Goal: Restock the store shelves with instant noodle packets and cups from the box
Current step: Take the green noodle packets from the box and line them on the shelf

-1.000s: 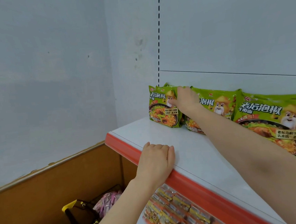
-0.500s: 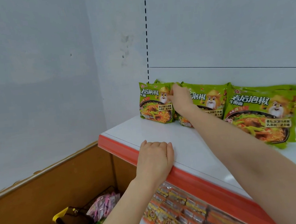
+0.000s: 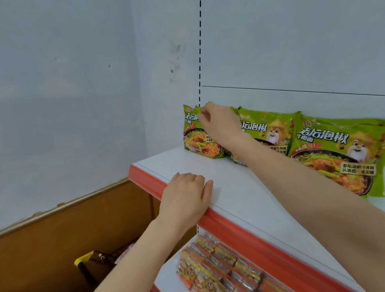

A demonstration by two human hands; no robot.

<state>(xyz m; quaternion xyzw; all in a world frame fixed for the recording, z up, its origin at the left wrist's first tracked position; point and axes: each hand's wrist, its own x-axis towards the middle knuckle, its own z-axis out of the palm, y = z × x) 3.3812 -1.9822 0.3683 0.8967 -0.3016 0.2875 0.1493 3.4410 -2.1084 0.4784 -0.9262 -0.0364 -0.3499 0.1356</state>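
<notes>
wood panel: far left, low. Flat brown board, smooth, with a pale strip along its top edge.
dark bags: below the panel. Soft, floppy, with yellow handles.
left hand: mine. It lies palm-down on the shelf's front edge, fingers lightly bent, tips on the white top. It holds nothing.
left packet: the task item, at the left end of the shelf's top, by the wall corner. Glossy green crinkled film, a flat pillow shape with a crimped top seam. It stands on its bottom edge, leaning back on the rear panel, print facing me, seam up. My hand covers its right part, so I cannot tell the long axis.
slotted upright: a column of dark slots in the pale rear panel, rising behind the left packet.
lower-shelf packs: one level down. Small orange and silver foil packs, packed tight in rows.
right hand: mine, arm reaching across the shelf. Fingers are curled tight and pinch the left packet's top seam.
shelf: smooth white top, slight sheen, with an orange-red strip along the front.
middle packet: same green film, upright, leaning back, just beside the left one.
right packets: two, one behind the other. Upright, wider than tall, long axis along the shelf.
</notes>
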